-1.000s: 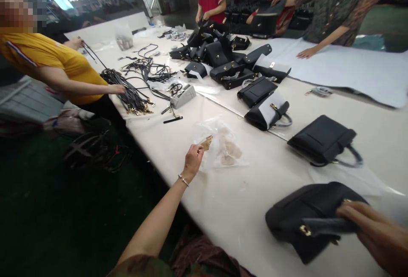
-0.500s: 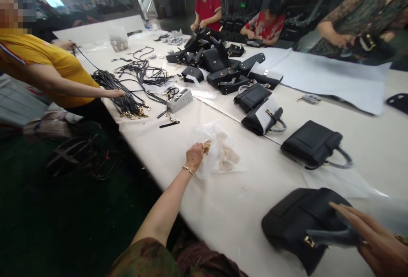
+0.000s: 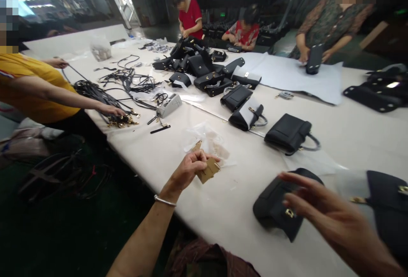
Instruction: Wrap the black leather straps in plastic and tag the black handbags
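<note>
My left hand (image 3: 188,168) pinches small brown card tags (image 3: 208,171) above the table's near edge. Just behind it lies a clear plastic bag (image 3: 219,143) with tan pieces inside. My right hand (image 3: 328,213) is held with fingers apart in front of a black handbag (image 3: 270,204) with a gold clasp. It covers part of that bag, and whether it touches it I cannot tell. At the right edge another black bag (image 3: 385,200) with gold hardware is partly hidden by my right hand and forearm.
More black handbags (image 3: 288,132) run in a row toward a heap (image 3: 200,64) at the back. Black straps (image 3: 127,79) and a grey dispenser (image 3: 168,105) lie left. A person in yellow (image 3: 38,90) handles straps; several others work along the far side. White sheeting (image 3: 287,75) covers the right.
My left hand has come back from the plastic bag toward me with the brown tags. My right hand has lifted off the near handbag's handle area. The view has turned slightly right.
</note>
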The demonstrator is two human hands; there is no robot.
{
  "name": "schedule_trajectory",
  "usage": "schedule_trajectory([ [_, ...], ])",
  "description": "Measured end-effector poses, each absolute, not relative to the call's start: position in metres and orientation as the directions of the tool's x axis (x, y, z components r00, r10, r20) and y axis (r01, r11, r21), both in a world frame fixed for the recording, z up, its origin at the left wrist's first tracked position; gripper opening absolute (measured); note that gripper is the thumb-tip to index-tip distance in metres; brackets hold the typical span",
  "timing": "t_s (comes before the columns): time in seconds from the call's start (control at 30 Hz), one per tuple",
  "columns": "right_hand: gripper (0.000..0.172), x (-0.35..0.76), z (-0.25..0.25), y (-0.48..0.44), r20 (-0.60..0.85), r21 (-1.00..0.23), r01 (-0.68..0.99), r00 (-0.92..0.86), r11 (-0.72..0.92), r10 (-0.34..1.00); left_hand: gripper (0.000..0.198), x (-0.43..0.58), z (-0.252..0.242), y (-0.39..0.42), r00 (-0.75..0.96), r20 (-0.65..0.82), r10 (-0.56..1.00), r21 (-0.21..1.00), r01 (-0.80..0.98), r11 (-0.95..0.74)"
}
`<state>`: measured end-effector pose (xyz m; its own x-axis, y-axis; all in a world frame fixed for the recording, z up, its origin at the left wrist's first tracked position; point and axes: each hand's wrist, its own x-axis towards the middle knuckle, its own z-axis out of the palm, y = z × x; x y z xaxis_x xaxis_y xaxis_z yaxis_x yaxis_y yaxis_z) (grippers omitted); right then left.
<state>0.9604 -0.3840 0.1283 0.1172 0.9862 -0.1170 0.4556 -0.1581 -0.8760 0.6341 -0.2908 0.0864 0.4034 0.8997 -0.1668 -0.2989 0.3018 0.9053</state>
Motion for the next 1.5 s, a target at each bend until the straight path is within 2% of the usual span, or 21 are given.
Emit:
schedule_trajectory([
  [0.07,0.066,0.916,0.135,-0.381,-0.229,-0.955,0.205,-0.048,-0.215,0.972,0.025,0.66,0.097,-0.301,0.527,-0.155,0.835,0.824,-0.397,0.403],
  [0.13,0.073,0.888,0.132,-0.38,-0.282,-0.957,-0.016,-0.154,-0.288,0.947,0.025,0.681,0.103,-0.31,0.61,-0.123,0.783,0.768,-0.44,0.464],
  [0.23,0.042,0.876,0.119,-0.387,-0.323,-0.924,-0.135,-0.226,-0.358,0.919,0.021,0.702,0.103,-0.321,0.669,-0.079,0.74,0.721,-0.474,0.505],
  [0.27,0.038,0.878,0.114,-0.392,-0.338,-0.916,-0.147,-0.214,-0.372,0.917,0.02,0.707,0.101,-0.323,0.673,-0.075,0.736,0.711,-0.481,0.513],
  [0.3,0.04,0.882,0.109,-0.397,-0.355,-0.909,-0.159,-0.186,-0.384,0.916,0.02,0.711,0.099,-0.325,0.674,-0.082,0.734,0.705,-0.482,0.521],
  [0.43,0.06,0.9,0.096,-0.417,-0.422,-0.894,-0.139,-0.06,-0.426,0.905,0.019,0.724,0.089,-0.331,0.691,-0.149,0.707,0.702,-0.43,0.568],
  [0.67,0.062,0.908,0.089,-0.434,-0.459,-0.888,-0.038,0.027,-0.458,0.888,0.016,0.743,0.068,-0.343,0.741,-0.288,0.607,0.603,-0.352,0.716],
  [0.8,0.053,0.918,0.076,-0.442,-0.487,-0.868,-0.062,-0.08,-0.492,0.87,0.017,0.751,0.056,-0.343,0.731,-0.384,0.564,0.545,-0.313,0.778],
  [0.9,0.046,0.935,0.065,-0.454,-0.453,-0.886,-0.049,-0.129,-0.462,0.882,0.016,0.754,0.048,-0.336,0.682,-0.514,0.52,0.43,-0.321,0.844],
  [1.0,0.042,0.951,0.061,-0.471,-0.379,-0.924,-0.044,-0.008,-0.379,0.925,0.02,0.754,0.036,-0.33,0.629,-0.617,0.473,0.351,-0.318,0.881],
  [1.13,0.034,0.952,0.068,-0.49,-0.342,-0.926,-0.243,0.218,-0.289,0.914,0.021,0.758,0.01,-0.343,0.684,-0.609,0.402,0.366,-0.207,0.907],
  [1.27,0.024,0.937,0.069,-0.497,-0.374,-0.82,-0.542,0.261,-0.185,0.89,0.021,0.769,-0.013,-0.377,0.77,-0.593,0.234,0.341,-0.023,0.94],
  [1.37,0.024,0.931,0.064,-0.497,-0.457,-0.725,-0.67,0.29,-0.162,0.841,0.026,0.774,-0.018,-0.39,0.798,-0.594,0.104,0.349,0.138,0.927],
  [1.43,0.027,0.933,0.059,-0.496,-0.527,-0.71,-0.678,0.334,-0.189,0.782,0.026,0.774,-0.014,-0.385,0.804,-0.59,0.071,0.489,0.285,0.825],
  [1.5,0.033,0.94,0.054,-0.494,-0.559,-0.731,-0.641,0.368,-0.232,0.743,0.023,0.774,-0.003,-0.37,0.814,-0.57,0.114,0.694,0.402,0.597],
])
